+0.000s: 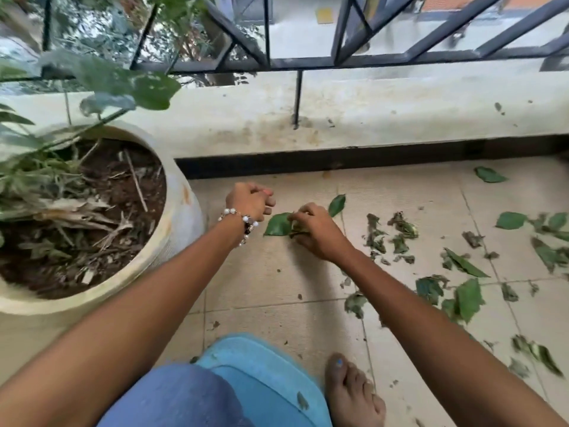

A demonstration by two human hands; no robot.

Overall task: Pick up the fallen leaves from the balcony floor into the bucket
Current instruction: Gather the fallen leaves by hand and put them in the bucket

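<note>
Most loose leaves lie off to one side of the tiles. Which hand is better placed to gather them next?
Right. The right hand, already gripping leaves, is nearest the scattered leaves. The left hand sits by the plant pot, farther away.

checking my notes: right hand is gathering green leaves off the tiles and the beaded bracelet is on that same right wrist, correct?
Not quite. The head view shows the right hand gathering green leaves off the tiles, but the beaded bracelet is on the left wrist.
</note>
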